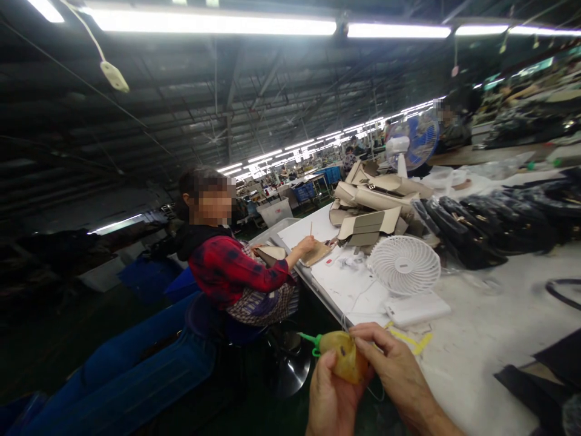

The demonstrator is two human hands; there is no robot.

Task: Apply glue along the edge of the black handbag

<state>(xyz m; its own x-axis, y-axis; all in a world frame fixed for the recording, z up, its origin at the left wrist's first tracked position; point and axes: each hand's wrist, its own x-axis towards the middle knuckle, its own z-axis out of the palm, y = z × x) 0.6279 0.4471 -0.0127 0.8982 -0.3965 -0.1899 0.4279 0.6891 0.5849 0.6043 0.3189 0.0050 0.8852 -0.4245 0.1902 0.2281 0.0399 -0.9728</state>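
A yellowish glue bottle [345, 358] with a thin green nozzle [310, 338] lies tilted on its side, the nozzle pointing left. My left hand [333, 393] is wrapped round it from below, thumb against its near side. With fingers closed, my right hand [394, 366] pinches the bottle's right end; the fingertips touch its surface. Whether something small sits between those fingertips is hidden. A thin pale cord runs near the bottle and down beside my right hand. Both hands are held in front of the white table's edge.
On the white table [472, 327] stand a small white fan [403, 265], beige leather pieces [372, 200] and a row of black bags [481, 230]. A seated co-worker [236, 266] works at its left side. Blue crates [149, 369] stand on the floor at left.
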